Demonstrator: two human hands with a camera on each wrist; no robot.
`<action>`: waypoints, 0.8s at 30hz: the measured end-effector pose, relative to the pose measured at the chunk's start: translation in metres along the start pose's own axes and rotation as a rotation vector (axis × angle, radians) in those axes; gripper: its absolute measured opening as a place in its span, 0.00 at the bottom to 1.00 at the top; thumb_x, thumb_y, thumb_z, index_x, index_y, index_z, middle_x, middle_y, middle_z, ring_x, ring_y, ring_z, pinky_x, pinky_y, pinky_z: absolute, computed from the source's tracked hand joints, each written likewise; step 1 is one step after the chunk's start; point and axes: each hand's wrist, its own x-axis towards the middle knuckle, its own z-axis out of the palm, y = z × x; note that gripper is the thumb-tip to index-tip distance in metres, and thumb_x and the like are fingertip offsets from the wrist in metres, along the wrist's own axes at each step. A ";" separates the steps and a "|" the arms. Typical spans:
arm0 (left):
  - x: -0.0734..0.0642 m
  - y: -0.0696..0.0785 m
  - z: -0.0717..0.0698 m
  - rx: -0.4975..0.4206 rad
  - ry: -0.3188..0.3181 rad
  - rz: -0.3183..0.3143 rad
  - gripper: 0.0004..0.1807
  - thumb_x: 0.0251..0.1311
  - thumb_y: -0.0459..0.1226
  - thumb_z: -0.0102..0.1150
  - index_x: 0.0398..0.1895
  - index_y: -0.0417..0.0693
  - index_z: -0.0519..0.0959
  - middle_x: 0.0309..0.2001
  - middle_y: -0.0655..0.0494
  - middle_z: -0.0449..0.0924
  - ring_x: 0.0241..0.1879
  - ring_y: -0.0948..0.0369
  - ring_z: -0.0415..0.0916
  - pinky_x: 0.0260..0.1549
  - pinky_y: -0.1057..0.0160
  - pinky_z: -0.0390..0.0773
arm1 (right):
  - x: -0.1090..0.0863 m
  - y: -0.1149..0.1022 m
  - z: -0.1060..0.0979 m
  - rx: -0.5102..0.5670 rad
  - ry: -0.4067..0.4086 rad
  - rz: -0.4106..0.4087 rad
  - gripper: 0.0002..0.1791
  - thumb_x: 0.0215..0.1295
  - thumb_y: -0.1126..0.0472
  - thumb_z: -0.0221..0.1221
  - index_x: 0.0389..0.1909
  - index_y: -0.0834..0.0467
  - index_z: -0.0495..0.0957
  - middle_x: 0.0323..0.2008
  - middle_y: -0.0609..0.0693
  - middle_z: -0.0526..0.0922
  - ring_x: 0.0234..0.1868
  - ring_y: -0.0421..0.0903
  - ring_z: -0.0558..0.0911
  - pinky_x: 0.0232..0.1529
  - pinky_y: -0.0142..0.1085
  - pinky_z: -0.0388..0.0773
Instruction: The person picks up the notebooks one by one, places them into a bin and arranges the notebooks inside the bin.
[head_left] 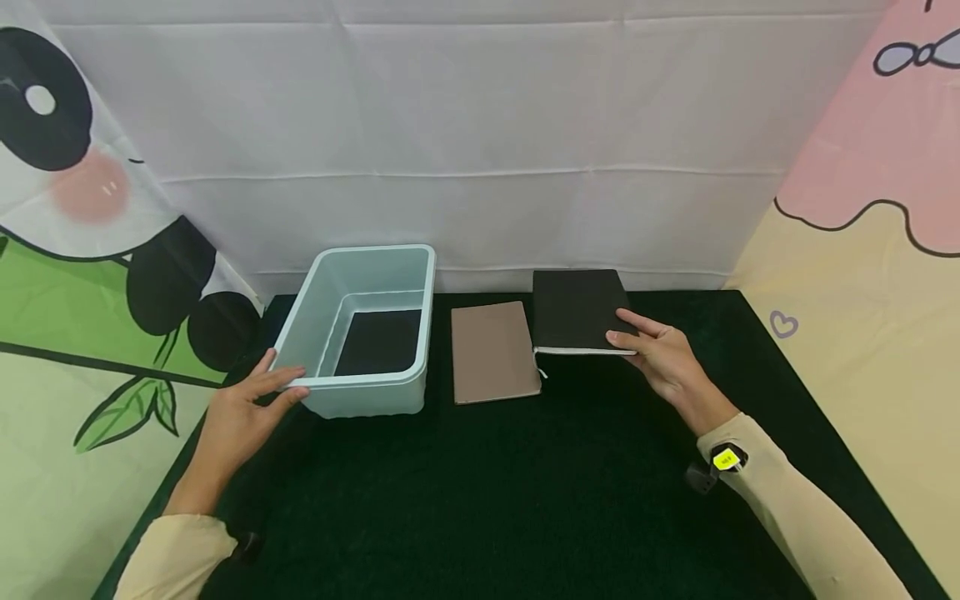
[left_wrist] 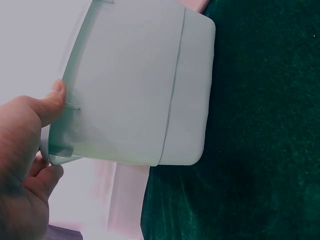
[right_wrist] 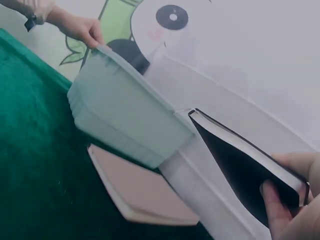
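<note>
A pale blue-green plastic bin (head_left: 367, 398) stands on the left part of the table, and a flat black item (head_left: 378, 342) lies on its floor. My left hand (head_left: 243, 417) grips the bin's near left rim corner, thumb on the outer side in the left wrist view. At the right, my right hand (head_left: 663, 362) holds a black notebook (head_left: 577, 308) by its right edge, between thumb and fingers. The notebook is raised off the table, as the right wrist view shows. Between bin and black notebook lies a pinkish-brown notebook (head_left: 495, 354), flat on the cloth.
Dark green cloth (head_left: 525, 500) covers the table. A white curtain (head_left: 480, 125) hangs directly behind it. Printed cartoon sheets flank both sides, with a yellow and pink one (head_left: 862, 333) at the right. A dark watch-like device (head_left: 727, 458) sits on the right wrist.
</note>
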 end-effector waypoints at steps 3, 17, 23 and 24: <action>0.001 0.000 0.001 0.000 0.001 -0.001 0.18 0.63 0.41 0.71 0.55 0.47 0.87 0.69 0.37 0.71 0.59 0.29 0.74 0.42 0.85 0.62 | 0.000 -0.007 0.010 -0.019 -0.018 -0.028 0.43 0.61 0.66 0.72 0.76 0.56 0.65 0.81 0.52 0.53 0.52 0.37 0.82 0.50 0.27 0.79; 0.001 0.000 0.000 0.001 -0.013 -0.002 0.18 0.64 0.41 0.70 0.56 0.47 0.86 0.69 0.36 0.69 0.58 0.27 0.74 0.36 0.83 0.65 | 0.007 -0.031 0.076 -0.027 -0.121 -0.083 0.35 0.67 0.71 0.65 0.74 0.55 0.69 0.80 0.50 0.56 0.51 0.38 0.83 0.63 0.37 0.74; 0.001 0.000 -0.001 -0.006 -0.011 0.004 0.18 0.64 0.41 0.70 0.56 0.47 0.86 0.69 0.35 0.69 0.57 0.27 0.74 0.28 0.77 0.69 | 0.008 -0.036 0.109 0.014 -0.185 -0.108 0.33 0.67 0.73 0.63 0.73 0.56 0.70 0.80 0.49 0.54 0.45 0.37 0.85 0.54 0.32 0.78; 0.001 0.000 -0.001 -0.008 -0.012 0.005 0.18 0.64 0.41 0.70 0.56 0.46 0.86 0.70 0.35 0.69 0.57 0.26 0.74 0.26 0.76 0.69 | 0.008 -0.037 0.115 0.016 -0.196 -0.114 0.33 0.68 0.73 0.63 0.73 0.56 0.70 0.80 0.48 0.54 0.44 0.37 0.85 0.54 0.33 0.78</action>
